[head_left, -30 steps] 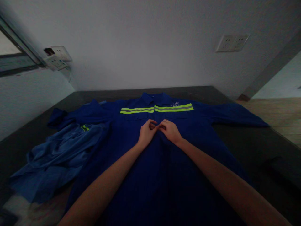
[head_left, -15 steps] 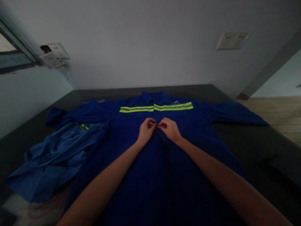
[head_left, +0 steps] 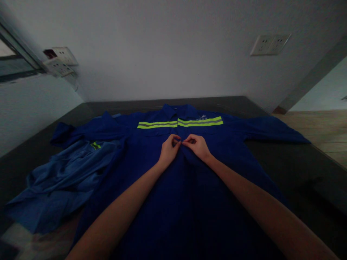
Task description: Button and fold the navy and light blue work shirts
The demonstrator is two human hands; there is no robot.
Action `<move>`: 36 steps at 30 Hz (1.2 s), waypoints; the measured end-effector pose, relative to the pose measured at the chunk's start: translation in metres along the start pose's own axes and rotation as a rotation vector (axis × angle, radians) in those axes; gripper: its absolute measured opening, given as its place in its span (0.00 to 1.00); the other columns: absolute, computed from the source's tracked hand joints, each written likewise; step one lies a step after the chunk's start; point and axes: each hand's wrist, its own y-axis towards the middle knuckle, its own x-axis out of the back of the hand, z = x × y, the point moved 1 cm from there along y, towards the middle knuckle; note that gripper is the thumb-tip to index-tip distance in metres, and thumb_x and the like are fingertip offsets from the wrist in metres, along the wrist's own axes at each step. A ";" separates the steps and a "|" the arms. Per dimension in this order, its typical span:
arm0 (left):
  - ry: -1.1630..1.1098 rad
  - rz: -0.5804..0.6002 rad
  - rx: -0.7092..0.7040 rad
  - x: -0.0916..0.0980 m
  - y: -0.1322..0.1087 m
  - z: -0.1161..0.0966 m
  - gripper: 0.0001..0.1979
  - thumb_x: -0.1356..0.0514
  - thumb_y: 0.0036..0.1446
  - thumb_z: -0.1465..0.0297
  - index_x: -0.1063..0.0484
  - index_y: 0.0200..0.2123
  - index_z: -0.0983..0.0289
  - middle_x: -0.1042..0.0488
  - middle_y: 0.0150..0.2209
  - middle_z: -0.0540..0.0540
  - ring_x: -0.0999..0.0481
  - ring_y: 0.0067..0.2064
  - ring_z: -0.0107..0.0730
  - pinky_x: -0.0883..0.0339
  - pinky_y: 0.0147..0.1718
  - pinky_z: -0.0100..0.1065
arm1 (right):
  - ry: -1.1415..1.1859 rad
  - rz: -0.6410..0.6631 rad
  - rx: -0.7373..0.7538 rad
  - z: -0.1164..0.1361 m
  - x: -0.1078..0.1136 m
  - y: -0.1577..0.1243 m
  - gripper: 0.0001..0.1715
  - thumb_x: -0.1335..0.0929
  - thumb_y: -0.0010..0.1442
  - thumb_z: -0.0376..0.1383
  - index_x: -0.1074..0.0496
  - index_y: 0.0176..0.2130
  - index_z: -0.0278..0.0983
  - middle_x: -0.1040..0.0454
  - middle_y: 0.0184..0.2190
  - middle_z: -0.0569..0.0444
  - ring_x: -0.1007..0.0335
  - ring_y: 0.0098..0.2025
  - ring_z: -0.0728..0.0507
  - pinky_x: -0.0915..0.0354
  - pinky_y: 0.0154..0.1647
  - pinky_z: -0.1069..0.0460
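A dark blue work shirt (head_left: 151, 173) lies spread on its back, collar at the far side, with a yellow-green reflective band (head_left: 200, 122) across its chest. My left hand (head_left: 170, 147) pinches the front edge of the shirt just below the band, thumb and forefinger together. Right beside it, my right hand (head_left: 197, 145) pinches the same front opening from the other side. The fingertips nearly meet at the middle. Whatever small part, such as a button, lies between them is too small and dark to make out.
A lighter blue crumpled garment (head_left: 67, 177) lies at the left, partly under the shirt's edge. The dark tabletop (head_left: 273, 159) meets a white wall with sockets (head_left: 270, 44) behind. A dim dark object (head_left: 325, 198) lies at the right.
Both hands stay at the shirt's front opening. The right fingers have shifted slightly and straightened a little; the view has moved a touch.
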 end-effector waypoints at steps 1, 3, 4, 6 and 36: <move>0.002 0.001 0.003 0.000 0.000 -0.001 0.07 0.42 0.55 0.77 0.32 0.38 0.63 0.29 0.26 0.47 0.28 0.30 0.28 0.38 0.32 0.28 | 0.057 0.010 -0.062 -0.002 0.000 0.001 0.11 0.27 0.48 0.41 0.28 0.24 0.36 0.26 0.22 0.55 0.33 0.24 0.47 0.38 0.27 0.52; -0.003 0.001 0.011 -0.001 0.000 -0.003 0.08 0.42 0.55 0.77 0.33 0.39 0.62 0.29 0.26 0.47 0.28 0.30 0.28 0.38 0.31 0.28 | 0.172 0.022 -0.184 -0.005 0.000 0.003 0.15 0.26 0.45 0.44 0.28 0.24 0.36 0.28 0.20 0.56 0.34 0.22 0.48 0.39 0.24 0.53; -0.010 0.001 0.014 -0.001 0.000 -0.004 0.09 0.42 0.55 0.76 0.34 0.40 0.62 0.29 0.26 0.47 0.28 0.30 0.28 0.38 0.31 0.28 | 0.218 0.028 -0.232 -0.006 0.001 0.004 0.16 0.26 0.44 0.45 0.29 0.25 0.36 0.29 0.19 0.57 0.34 0.22 0.49 0.38 0.24 0.53; -0.019 0.006 0.030 -0.001 0.001 -0.005 0.10 0.42 0.55 0.76 0.36 0.42 0.62 0.28 0.26 0.47 0.28 0.30 0.28 0.39 0.31 0.28 | 0.270 0.038 -0.282 -0.006 0.002 0.005 0.17 0.25 0.43 0.45 0.29 0.25 0.36 0.29 0.19 0.57 0.34 0.22 0.49 0.37 0.25 0.53; 0.057 0.318 0.149 0.005 0.011 0.003 0.09 0.41 0.51 0.69 0.38 0.22 0.63 0.37 0.18 0.44 0.37 0.21 0.25 0.47 0.23 0.27 | -0.066 0.199 0.157 0.012 0.005 0.005 0.04 0.36 0.57 0.31 0.34 0.36 0.37 0.30 0.29 0.57 0.33 0.32 0.48 0.39 0.34 0.54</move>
